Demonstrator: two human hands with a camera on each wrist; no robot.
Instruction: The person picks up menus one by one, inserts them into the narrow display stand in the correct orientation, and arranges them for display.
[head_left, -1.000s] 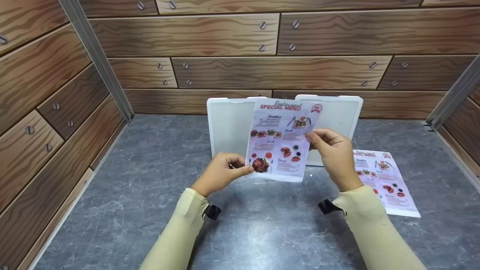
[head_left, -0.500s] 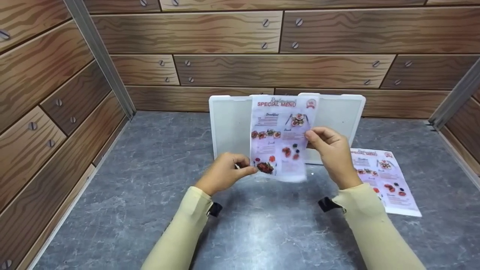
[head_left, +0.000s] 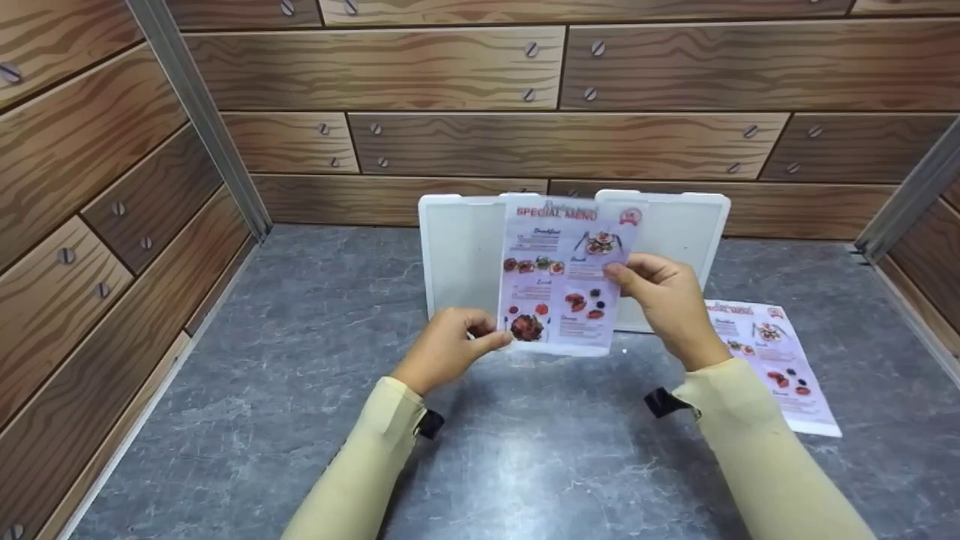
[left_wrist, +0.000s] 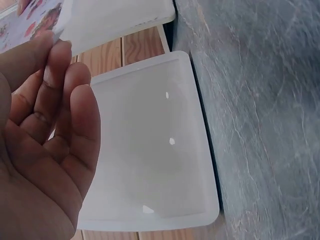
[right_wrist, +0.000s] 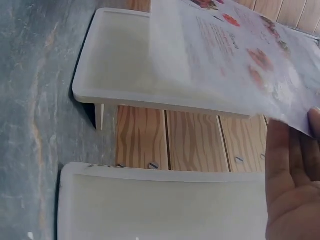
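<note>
In the head view a printed restaurant menu sheet is held up over the table. My left hand pinches its lower left edge between thumb and forefinger. My right hand pinches the right edge at about mid-height. Behind the sheet stand two white-framed panels, the left panel and the right panel, partly covered by it. In the left wrist view the sheet's corner lies between the fingertips. The right wrist view shows the sheet in front of one panel.
A second menu sheet lies flat on the grey marbled table at the right, partly hidden by the right forearm. Wood-patterned walls enclose the back and sides.
The held menu's lower part, bowed and blurred half a second ago, now hangs flatter. Its bottom edge sits slightly higher. Both hands keep their grip with only small shifts.
</note>
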